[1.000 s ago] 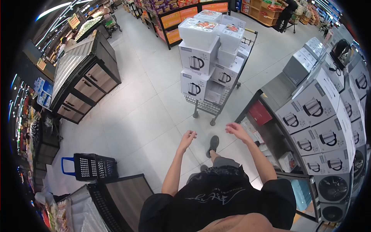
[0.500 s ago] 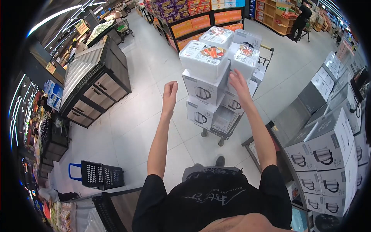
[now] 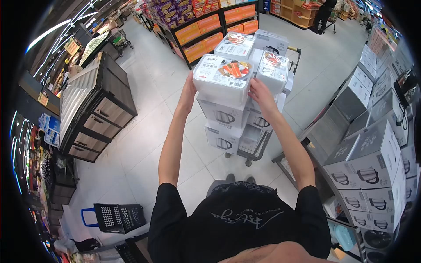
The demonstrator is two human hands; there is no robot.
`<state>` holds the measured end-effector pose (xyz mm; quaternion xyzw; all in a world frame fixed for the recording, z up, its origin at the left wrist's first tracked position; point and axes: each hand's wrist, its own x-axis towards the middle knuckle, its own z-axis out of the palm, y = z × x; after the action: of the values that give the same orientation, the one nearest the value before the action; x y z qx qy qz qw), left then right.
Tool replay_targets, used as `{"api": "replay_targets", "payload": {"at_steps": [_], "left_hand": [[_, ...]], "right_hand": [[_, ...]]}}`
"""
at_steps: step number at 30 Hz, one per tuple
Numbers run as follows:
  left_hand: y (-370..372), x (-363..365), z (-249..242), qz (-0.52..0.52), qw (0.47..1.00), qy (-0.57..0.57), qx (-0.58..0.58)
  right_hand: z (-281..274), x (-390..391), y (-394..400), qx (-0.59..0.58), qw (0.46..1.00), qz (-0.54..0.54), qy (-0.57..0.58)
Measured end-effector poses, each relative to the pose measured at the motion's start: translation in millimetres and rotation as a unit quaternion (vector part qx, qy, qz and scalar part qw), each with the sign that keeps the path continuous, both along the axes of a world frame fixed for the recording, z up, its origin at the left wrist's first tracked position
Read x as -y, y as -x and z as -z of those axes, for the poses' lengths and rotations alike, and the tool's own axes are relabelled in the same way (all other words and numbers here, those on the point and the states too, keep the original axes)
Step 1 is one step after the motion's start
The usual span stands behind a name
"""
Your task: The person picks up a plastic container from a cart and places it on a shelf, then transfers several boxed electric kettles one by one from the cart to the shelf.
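Note:
My left hand (image 3: 187, 93) lies along the left side of a white shrink-wrapped pack of food containers (image 3: 219, 90), its fingers reaching up the side. On the opposite side, my right hand (image 3: 262, 94) presses its fingers near the right edge, so the pack sits between both hands. It rests on a kettle box (image 3: 218, 113), with another kettle box (image 3: 221, 137) below, all stacked on a wheeled cart (image 3: 256, 151). Two similar packs stand close by: one behind (image 3: 235, 46) and one to the right (image 3: 272, 72).
Stacked kettle boxes (image 3: 366, 175) line the right side beside a low platform (image 3: 324, 131). A black basket with a blue handle (image 3: 118, 218) stands on the floor at left. A wooden display cabinet (image 3: 103, 114) and a snack shelf (image 3: 199, 35) are farther off; a person (image 3: 324, 15) stands at the back right.
Both hands have come onto the sides of the front container pack; the left was apart from it before. The view has shifted, and my feet now show side by side.

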<state>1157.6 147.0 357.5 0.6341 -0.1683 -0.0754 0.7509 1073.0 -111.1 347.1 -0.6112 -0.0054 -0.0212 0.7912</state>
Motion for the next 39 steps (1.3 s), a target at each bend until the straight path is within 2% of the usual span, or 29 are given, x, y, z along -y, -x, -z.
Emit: {"api": "replay_targets", "payload": {"at_steps": [10,16,25,28,32,34,36,39], "left_hand": [[5.8,1.5,-1.9,0.038,0.999,0.004,-0.028],[9.6,1.8,-10.8,0.011,0.998,-0.018,-0.055],[22.9,-0.5,-24.0,0.012,0.997,0.009,-0.074],[38.3,-2.8,-27.5,-0.008,0.996,0.005,-0.093],[68.6,-14.8,-20.5,0.043,0.997,0.049,-0.031],[87.4,-27.7,1.7,0.077,0.994,0.073,0.014],[117.7,-23.1,4.2,0.074,0.994,0.079,0.033],[152.8,-13.7,16.3,0.079,0.993,0.09,-0.011]], "right_hand": [[-11.0,-23.5,13.6,-0.034,0.999,0.038,0.011],[-24.1,-31.1,19.6,-0.035,0.998,0.05,0.017],[-32.0,-38.9,32.1,-0.025,0.998,0.051,0.024],[-44.9,-43.9,46.7,-0.026,0.998,0.051,0.024],[-48.7,-44.3,72.2,0.01,0.999,0.053,0.001],[-39.1,-40.2,89.9,0.048,0.997,0.066,-0.008],[-21.3,-35.4,110.1,0.1,0.99,0.096,-0.005],[3.9,-33.9,152.3,0.073,0.984,0.16,0.005]]}}
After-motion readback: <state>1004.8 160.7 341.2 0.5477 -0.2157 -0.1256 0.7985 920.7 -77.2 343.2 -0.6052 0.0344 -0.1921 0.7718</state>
